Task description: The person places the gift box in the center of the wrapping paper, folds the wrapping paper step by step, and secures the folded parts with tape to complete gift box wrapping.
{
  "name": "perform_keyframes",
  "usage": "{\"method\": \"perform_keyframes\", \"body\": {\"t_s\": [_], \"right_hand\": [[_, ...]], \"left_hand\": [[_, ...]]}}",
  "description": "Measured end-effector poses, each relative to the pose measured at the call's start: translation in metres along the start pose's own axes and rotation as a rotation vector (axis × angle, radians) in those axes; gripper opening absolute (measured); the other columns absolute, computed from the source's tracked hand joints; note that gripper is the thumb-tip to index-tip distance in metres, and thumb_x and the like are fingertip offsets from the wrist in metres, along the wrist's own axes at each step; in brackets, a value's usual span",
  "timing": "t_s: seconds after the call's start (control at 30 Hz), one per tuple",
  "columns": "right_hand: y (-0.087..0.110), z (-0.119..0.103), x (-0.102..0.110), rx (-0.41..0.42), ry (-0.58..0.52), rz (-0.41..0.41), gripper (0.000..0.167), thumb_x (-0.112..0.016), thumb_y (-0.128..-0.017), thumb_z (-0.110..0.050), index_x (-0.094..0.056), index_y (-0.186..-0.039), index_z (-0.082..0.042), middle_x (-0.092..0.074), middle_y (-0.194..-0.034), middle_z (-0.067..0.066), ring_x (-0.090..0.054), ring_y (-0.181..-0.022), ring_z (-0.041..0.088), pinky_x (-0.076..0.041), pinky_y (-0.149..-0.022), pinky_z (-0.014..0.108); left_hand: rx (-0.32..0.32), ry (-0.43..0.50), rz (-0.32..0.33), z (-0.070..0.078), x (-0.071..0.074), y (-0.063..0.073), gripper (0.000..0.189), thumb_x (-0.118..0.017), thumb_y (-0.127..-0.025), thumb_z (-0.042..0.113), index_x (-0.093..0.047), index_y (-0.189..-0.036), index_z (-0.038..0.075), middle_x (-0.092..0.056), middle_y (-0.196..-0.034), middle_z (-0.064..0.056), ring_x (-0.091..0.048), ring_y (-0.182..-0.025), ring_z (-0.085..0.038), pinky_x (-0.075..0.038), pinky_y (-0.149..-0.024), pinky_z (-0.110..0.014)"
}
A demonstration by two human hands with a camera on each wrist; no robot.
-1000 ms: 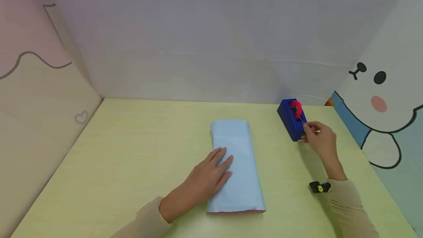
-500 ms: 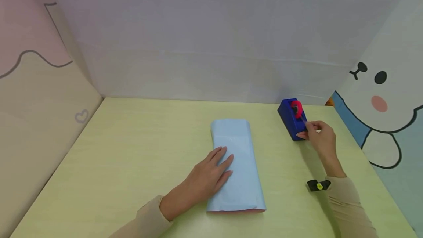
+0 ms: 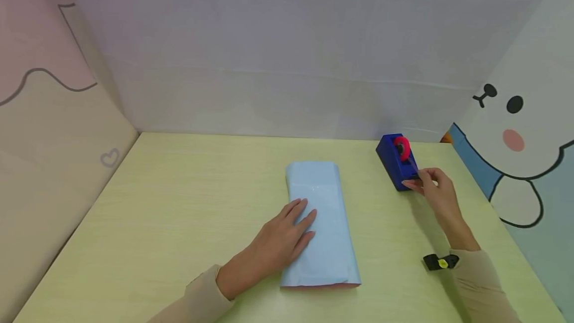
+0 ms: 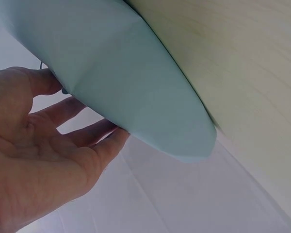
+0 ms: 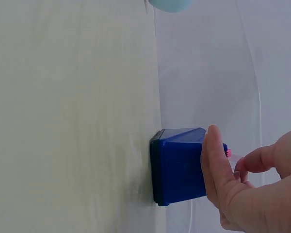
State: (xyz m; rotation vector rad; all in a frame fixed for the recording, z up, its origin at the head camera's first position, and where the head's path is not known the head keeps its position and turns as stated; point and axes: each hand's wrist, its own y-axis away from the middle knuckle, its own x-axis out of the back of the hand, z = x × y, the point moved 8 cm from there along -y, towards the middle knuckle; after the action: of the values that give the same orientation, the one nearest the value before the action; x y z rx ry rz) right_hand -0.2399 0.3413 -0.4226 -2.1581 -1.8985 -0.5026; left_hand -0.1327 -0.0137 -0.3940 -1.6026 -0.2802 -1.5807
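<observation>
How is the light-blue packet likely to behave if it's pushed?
The light-blue packet would probably slide rather than roll, being broad and low on the table. Its smooth surface may be slightly slippery. Its rounded, faintly creased end may dent easily.

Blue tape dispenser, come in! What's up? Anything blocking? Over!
Right hand pinches clear tape strip; left hand rests on light-blue paper bundle. Blue boxy dispenser upright, red roll fitted. No obstruction visible.

Pale yellow table [image 3: 157, 203] meets a creased, light backdrop [image 3: 287, 49]. Left panel [image 3: 49, 178] carries a heart outline [image 3: 109, 158]; right panel [image 3: 556, 248] carries a cartoon figure [image 3: 538, 123].
</observation>
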Motion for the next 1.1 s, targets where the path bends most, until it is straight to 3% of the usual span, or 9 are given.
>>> {"method": "perform_keyframes", "body": {"t_s": [0.17, 0.37, 0.5, 0.8, 1.1], "right_hand": [[0.002, 0.006, 0.001, -0.004, -0.024, -0.005, 0.042, -0.032, -0.113, -0.036, -0.045, -0.125, 0.002, -0.061, -0.109, 0.0, -0.072, -0.093, -0.002, -0.05, -0.088, 0.01], [0.002, 0.011, -0.001, -0.007, -0.058, 0.018, 0.04, -0.031, -0.113, -0.031, -0.045, -0.122, 0.005, -0.052, -0.124, 0.018, -0.071, -0.091, -0.004, -0.05, -0.087, 0.01], [0.002, 0.015, -0.002, -0.028, -0.201, -0.002, 0.039, -0.03, -0.113, -0.028, -0.043, -0.119, 0.009, -0.043, -0.13, 0.024, -0.071, -0.09, 0.0, -0.053, -0.086, 0.015], [0.004, 0.022, -0.005, -0.126, -0.595, -0.044, 0.029, -0.049, -0.11, -0.026, -0.046, -0.12, 0.001, -0.046, -0.113, 0.009, -0.072, -0.092, 0.009, -0.056, -0.089, 0.023], [0.003, 0.028, -0.006, -0.222, -0.666, -0.027, 0.028, -0.051, -0.109, -0.023, -0.045, -0.127, -0.003, -0.05, -0.111, 0.005, -0.068, -0.096, 0.01, -0.056, -0.092, 0.026]], "left_hand": [[0.002, 0.006, -0.004, 0.0, 0.0, 0.0, 0.04, -0.068, -0.1, 0.027, -0.068, -0.133, 0.005, -0.058, -0.139, -0.023, -0.054, -0.131, -0.037, -0.053, -0.1, -0.039], [0.003, 0.006, -0.005, 0.0, 0.0, 0.0, 0.039, -0.067, -0.101, 0.026, -0.067, -0.133, 0.004, -0.058, -0.14, -0.023, -0.053, -0.131, -0.037, -0.054, -0.1, -0.039], [0.0, 0.005, -0.006, 0.0, -0.001, 0.0, 0.039, -0.066, -0.101, 0.026, -0.067, -0.134, 0.004, -0.057, -0.14, -0.023, -0.053, -0.132, -0.037, -0.053, -0.102, -0.039], [0.003, 0.018, 0.0, 0.0, -0.001, 0.0, 0.039, -0.067, -0.101, 0.025, -0.067, -0.133, 0.003, -0.058, -0.14, -0.023, -0.053, -0.132, -0.037, -0.051, -0.103, -0.039], [0.005, 0.02, -0.001, 0.001, -0.001, 0.0, 0.039, -0.066, -0.101, 0.024, -0.067, -0.134, 0.003, -0.057, -0.141, -0.023, -0.053, -0.133, -0.037, -0.051, -0.104, -0.04]]}}
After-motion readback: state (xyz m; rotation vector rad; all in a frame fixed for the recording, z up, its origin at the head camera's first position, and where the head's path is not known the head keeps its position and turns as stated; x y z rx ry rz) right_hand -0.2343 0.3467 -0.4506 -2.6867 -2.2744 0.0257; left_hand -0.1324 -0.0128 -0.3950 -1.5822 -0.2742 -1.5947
